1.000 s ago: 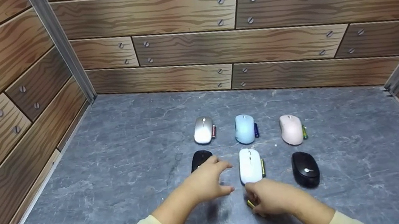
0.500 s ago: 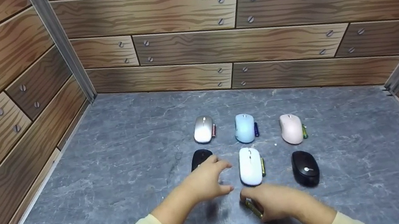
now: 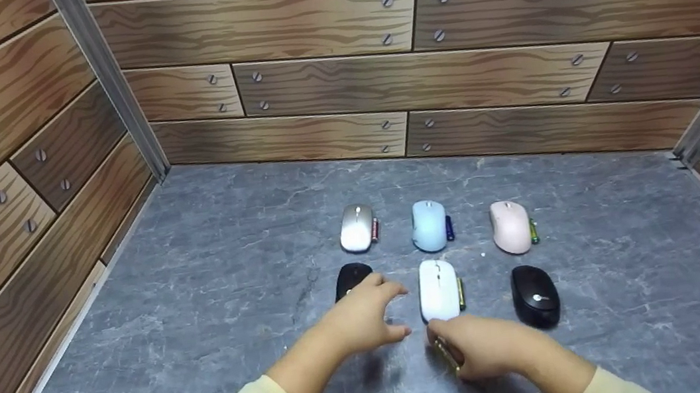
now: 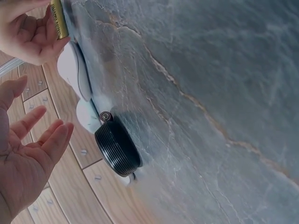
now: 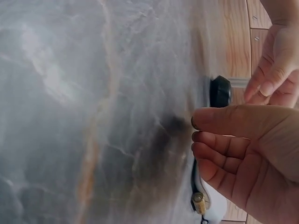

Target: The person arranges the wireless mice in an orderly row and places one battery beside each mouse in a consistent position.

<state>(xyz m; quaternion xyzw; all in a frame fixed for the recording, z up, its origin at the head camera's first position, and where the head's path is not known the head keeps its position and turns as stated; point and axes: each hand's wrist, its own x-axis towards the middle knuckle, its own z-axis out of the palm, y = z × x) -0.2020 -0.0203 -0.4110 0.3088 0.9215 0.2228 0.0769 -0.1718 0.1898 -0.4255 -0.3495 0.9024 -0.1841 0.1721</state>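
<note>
My right hand (image 3: 485,347) holds a gold battery (image 3: 447,354) between thumb and fingers, just in front of a white mouse (image 3: 439,289). In the left wrist view this battery (image 4: 59,18) shows its gold wrapper with dark print; in the right wrist view the fingers (image 5: 224,154) hide it. Another battery (image 3: 461,293) lies along the white mouse's right side. My left hand (image 3: 358,319) has its fingers spread, with nothing in them, and partly covers a black mouse (image 3: 351,278) from the head camera. A battery end (image 4: 106,116) shows beside that ribbed black mouse (image 4: 117,147).
A back row holds a silver mouse (image 3: 357,229), a light blue mouse (image 3: 429,227) and a pink mouse (image 3: 511,228), each with a battery at its right. Another black mouse (image 3: 536,297) sits front right. Wood-patterned walls (image 3: 309,84) bound the grey marbled tabletop (image 3: 208,240).
My right hand drew back slightly from the white mouse, then came forward to it again, with the battery in its fingers showing more than at first. The left hand stayed put.
</note>
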